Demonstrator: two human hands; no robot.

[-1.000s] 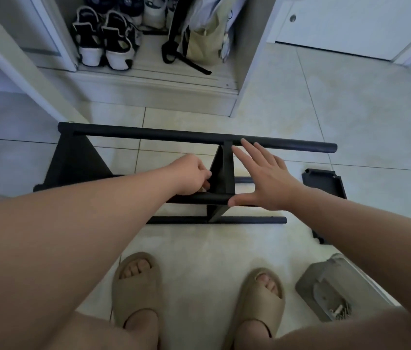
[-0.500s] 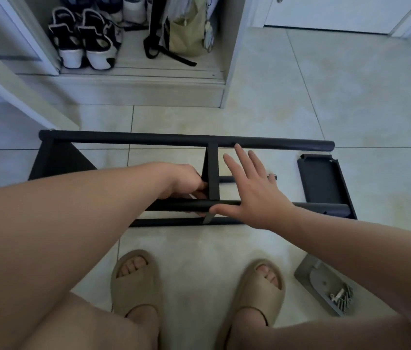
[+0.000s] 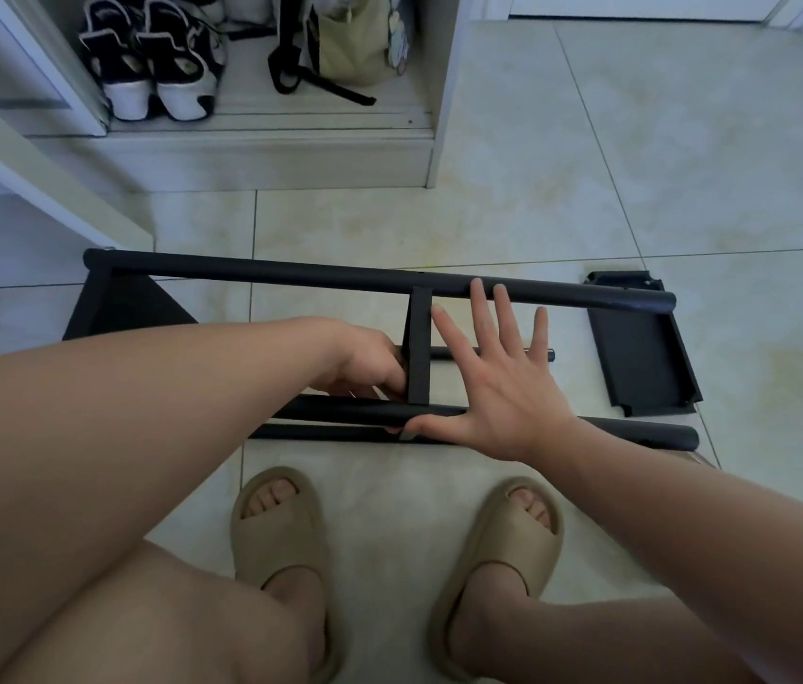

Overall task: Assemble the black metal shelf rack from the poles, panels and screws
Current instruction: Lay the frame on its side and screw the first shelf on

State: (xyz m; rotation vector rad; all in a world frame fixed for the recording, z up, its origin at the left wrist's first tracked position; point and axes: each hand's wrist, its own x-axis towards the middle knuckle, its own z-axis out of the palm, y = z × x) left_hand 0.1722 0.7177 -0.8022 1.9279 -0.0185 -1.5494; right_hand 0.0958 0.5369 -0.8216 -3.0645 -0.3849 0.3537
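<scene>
Shelf rack (image 3: 291, 278), partly assembled, lies on the tiled floor (image 3: 587, 165) across the middle of the frame in the head view, its long poles running left to right. Left hand (image 3: 370, 362) sits at the left face of the upright middle panel (image 3: 419, 353), fingers curled; whether they grip anything cannot be told. Right hand (image 3: 503, 387) is spread flat just right of that panel, thumb touching the near pole (image 3: 350, 412). A loose panel (image 3: 641, 357) lies at centre right; tan slippers (image 3: 281, 525) occupy the bottom.

Left hand (image 3: 367, 360) fingers (image 3: 389, 382) curled, grasp unclear; right hand (image 3: 500, 392) flat, fingers spread.
</scene>
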